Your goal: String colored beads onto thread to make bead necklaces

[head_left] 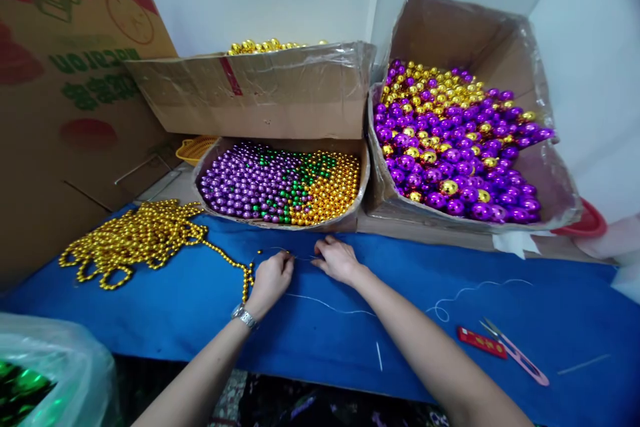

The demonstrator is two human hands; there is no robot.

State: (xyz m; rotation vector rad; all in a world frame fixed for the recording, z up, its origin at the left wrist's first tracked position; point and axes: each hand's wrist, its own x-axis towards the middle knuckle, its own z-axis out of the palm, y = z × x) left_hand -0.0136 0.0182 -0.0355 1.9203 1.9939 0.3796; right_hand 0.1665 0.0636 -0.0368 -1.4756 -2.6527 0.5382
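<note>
From the head view, the left hand [270,278] pinches the end of a long strand of small shiny gold beads [145,240], which trails leftward into a heap on the blue cloth-covered surface [190,307]. Just beside it, the right hand [337,259] nips a thin white thread [330,307] between closed fingertips; the thread runs rightward toward pink-handled snips [517,352].

Parts that cannot be seen well

The left hand [270,280] covers its own fingertips; the white thread [330,307] between both hands is too thin to follow, and the plastic bag [50,373] is cut off by the edge
</note>
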